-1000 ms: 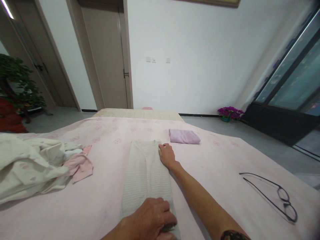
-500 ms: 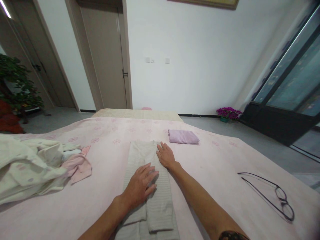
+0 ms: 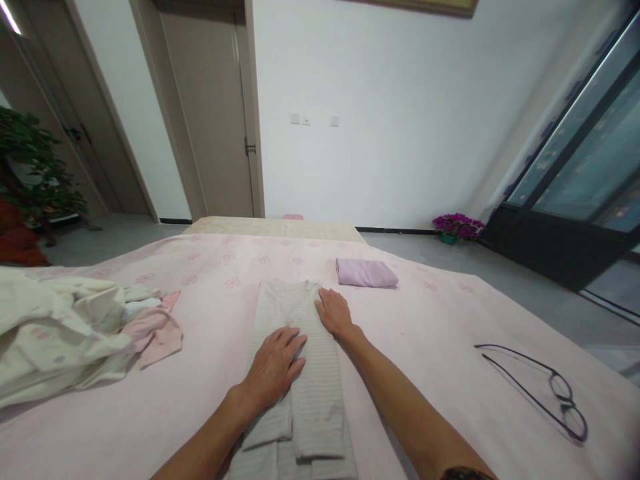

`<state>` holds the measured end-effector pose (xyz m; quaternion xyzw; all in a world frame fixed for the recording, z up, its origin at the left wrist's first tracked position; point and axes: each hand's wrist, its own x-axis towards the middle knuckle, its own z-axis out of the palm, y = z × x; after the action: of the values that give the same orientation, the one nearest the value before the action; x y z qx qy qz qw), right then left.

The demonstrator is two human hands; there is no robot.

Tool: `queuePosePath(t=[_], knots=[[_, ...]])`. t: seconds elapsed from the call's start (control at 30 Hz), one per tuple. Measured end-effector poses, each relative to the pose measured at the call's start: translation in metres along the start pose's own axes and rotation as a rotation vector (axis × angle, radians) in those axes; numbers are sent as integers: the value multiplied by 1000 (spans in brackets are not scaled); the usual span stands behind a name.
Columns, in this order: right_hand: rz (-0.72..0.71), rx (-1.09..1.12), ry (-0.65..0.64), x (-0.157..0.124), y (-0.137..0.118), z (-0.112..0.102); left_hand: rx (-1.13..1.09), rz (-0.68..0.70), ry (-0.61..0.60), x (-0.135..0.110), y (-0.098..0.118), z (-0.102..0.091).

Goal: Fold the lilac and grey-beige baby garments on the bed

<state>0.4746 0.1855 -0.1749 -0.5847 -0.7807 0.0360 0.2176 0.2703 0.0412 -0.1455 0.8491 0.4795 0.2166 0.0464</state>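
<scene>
A pale grey, finely striped long-sleeved top [image 3: 317, 393] lies on the pink cloth in front of me, its sides and sleeves folded inward into a long narrow strip. My left hand [image 3: 277, 363] rests flat on its middle, fingers stretched out. Near the far right shoulder, my right hand [image 3: 334, 312] lies on the edge of the top with its fingers extended. Neither hand grasps anything. Just beyond my right hand sits a folded lilac cloth [image 3: 367, 273].
A floral pink sheet [image 3: 415, 360] covers the surface. Crumpled white and pink clothes [image 3: 65, 340] are heaped at the left. Black-framed glasses [image 3: 563, 400] lie at the right. Purple flowers [image 3: 456, 225] stand on the floor beyond.
My left hand has slid slightly left over the top. My right hand has shifted a little down and right along its edge.
</scene>
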Motion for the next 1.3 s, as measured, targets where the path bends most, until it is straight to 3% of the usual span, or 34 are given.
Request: queuePosePath(t=[0.3,0.53,0.67,1.03,1.3], knots=[[-23,-29,-4,-4,-5,-1,-97,-49,32,3,-2,-8],[-68,-27,81,-7,-7,-6,-118,-85,39,2,1,-11],[-142,-46,21,-9,-9,-7,-126,-100,51,1,3,-12],[-137,-36,-37,-14,-11,-8,-158,-87,61,-2,1,-11],[-175,-37,-138,-33,-18,-15,-218,-91,75,-2,-3,-8]])
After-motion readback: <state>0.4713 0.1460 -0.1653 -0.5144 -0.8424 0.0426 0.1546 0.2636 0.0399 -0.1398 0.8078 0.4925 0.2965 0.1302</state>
